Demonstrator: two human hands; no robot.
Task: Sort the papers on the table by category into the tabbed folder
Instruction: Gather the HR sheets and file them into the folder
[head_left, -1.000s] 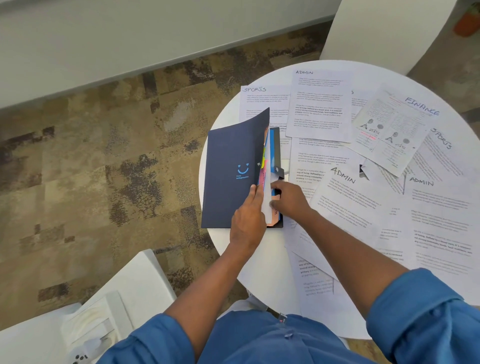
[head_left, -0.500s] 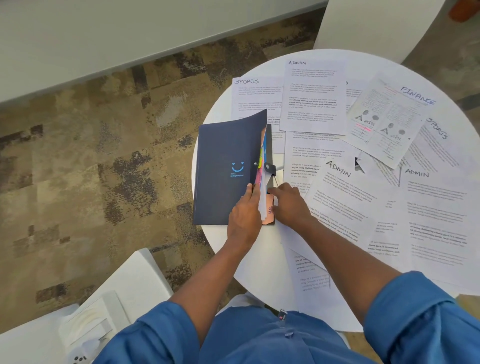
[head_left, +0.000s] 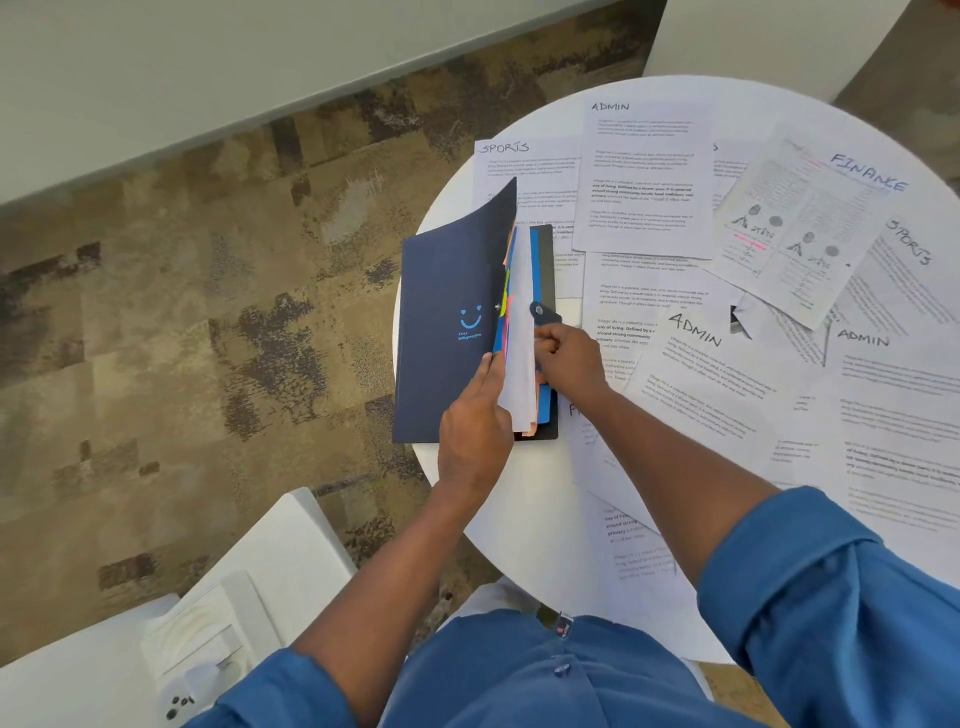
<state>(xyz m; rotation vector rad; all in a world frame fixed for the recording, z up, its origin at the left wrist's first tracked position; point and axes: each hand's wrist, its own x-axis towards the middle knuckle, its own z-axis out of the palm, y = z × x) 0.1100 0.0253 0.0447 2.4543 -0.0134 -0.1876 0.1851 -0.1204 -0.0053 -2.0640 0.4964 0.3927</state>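
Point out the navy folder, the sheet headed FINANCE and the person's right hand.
navy folder (head_left: 447, 332): head view, on the raised front cover beside the smiley print.
FINANCE sheet (head_left: 800, 228): head view, on the printed middle of the page.
right hand (head_left: 571, 358): head view, on the back of the hand.

You are in what looks like an office or meeting room. A patchy brown and grey carpet (head_left: 208, 312), the hard-wearing commercial kind, fills the left of the frame and meets a plain pale wall (head_left: 182, 78) along the top. At right stands a round white worktop (head_left: 519, 493) covered with printed sheets (head_left: 644, 176) hand-headed ADMIN, SPORTS and FINANCE, with a dark blue folder (head_left: 447, 332) at its left edge. White chairs (head_left: 291, 561) show at lower left and top right.
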